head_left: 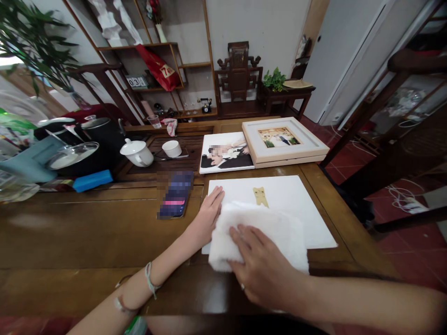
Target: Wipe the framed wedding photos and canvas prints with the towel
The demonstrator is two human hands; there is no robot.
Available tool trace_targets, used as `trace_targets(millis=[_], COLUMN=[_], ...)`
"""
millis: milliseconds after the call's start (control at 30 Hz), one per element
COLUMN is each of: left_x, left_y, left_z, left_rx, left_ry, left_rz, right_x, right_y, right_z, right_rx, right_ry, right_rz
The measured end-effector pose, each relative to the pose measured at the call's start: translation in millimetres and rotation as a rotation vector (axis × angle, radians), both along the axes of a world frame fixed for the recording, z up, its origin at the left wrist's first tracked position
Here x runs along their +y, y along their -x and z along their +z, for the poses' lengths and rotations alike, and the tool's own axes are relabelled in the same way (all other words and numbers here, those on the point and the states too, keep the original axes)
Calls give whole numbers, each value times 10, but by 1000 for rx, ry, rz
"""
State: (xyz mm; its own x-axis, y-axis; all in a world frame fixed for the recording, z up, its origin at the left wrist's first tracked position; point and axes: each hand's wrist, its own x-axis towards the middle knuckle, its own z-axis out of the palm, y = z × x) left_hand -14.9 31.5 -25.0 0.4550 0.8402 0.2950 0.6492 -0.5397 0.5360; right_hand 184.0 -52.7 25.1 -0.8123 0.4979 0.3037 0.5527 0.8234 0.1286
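A white rectangular board (300, 204) lies flat on the wooden table before me. A small gold-coloured plate with holes (260, 197) sits on its upper middle. My left hand (211, 209) rests on the board's left edge, fingers stretched out and holding nothing. Under my right hand (260, 265) is a folded, fluffy white towel (282, 232), pressed onto the board's near part with the fingers curled on it. The towel covers the lower left of the board and hangs past its near edge. Left of the board lies a phone (176, 194) with its screen lit.
Behind the board are a photo print (226, 156) and a pale picture frame (284, 139). At the left stand a white lidded bowl (137, 152), a small white cup (172, 149), a blue block (92, 180) and a dark kettle (99, 135). The table's right edge (366, 246) drops to red tiles.
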Motion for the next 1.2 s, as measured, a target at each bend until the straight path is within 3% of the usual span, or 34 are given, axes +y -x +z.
trace_targets(millis=[67, 167, 267, 367, 500, 633, 700, 767, 1000, 1100, 1200], left_x=[10, 37, 56, 45, 9, -12, -15, -17, -17, -22, -31], left_y=[-13, -8, 20, 39, 14, -44, -62, -71, -80, -85, -89], left_z=[-24, -74, -112, -107, -65, -19, -1, 12, 30, 44, 65], left_rx=[8, 13, -4, -10, -14, 18, 30, 33, 40, 54, 68], left_ry=[-4, -25, -59, -60, -42, -16, -26, -39, -25, -14, 1], left_rz=[29, 33, 8, -19, -21, 66, 77, 72, 80, 83, 91], right_x=[83, 49, -149, -231, 175, 790, 917, 842, -22, 105, 564], right_y=[49, 206, 321, 257, -52, -361, -445, -475, -545, -692, -875], right_z=[-4, -38, -17, 86, 206, 233, 238, 249, 412, 431, 350], right_rx=[-40, -81, -48, -21, -32, -46, -59, -87, -86, -54, -23], right_ry=[14, -95, -136, 35, 275, 287, 296, 305, 471, 491, 413], right_rz=[-104, -171, -51, 126, 81, -28, -16, 23, 228, 174, -14])
